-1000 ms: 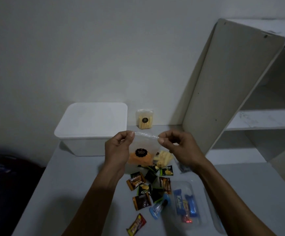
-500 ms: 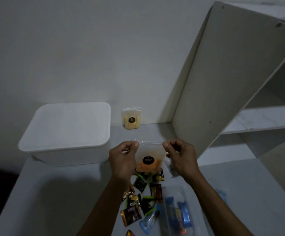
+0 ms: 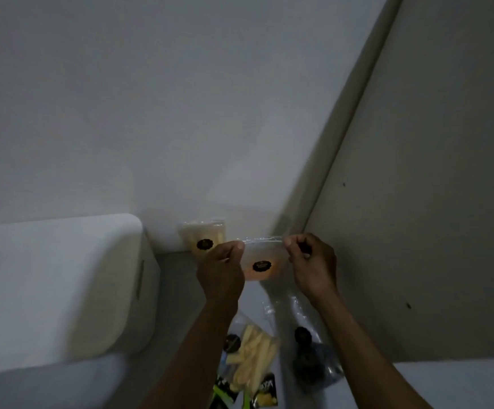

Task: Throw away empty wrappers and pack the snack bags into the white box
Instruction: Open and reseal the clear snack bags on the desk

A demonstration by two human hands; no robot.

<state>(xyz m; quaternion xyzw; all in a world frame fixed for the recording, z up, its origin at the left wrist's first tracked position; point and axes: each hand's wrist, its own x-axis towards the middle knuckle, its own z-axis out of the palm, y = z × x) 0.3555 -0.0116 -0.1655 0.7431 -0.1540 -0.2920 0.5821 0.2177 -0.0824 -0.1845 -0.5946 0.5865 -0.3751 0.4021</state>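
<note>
Two hands on one orange snack bag (image 3: 259, 268): my left hand (image 3: 221, 271) and right hand (image 3: 313, 265) pinch its top corners, seam crosswise, white box (image 3: 56, 287) lidded, nearer left.

Plain white wall (image 3: 151, 98) fills most of view, bare, matte. Light dim, greyish; source not visible. Right of wall: tall off-white cabinet panel (image 3: 431, 202), leaning across frame on diagonal, edge strip darker, few small dark specks on face, possibly screw holes. Below wall: pale grey worktop (image 3: 174, 290), meeting wall at base. Soft shadow on wall near panel edge. Frame blurred.
</note>
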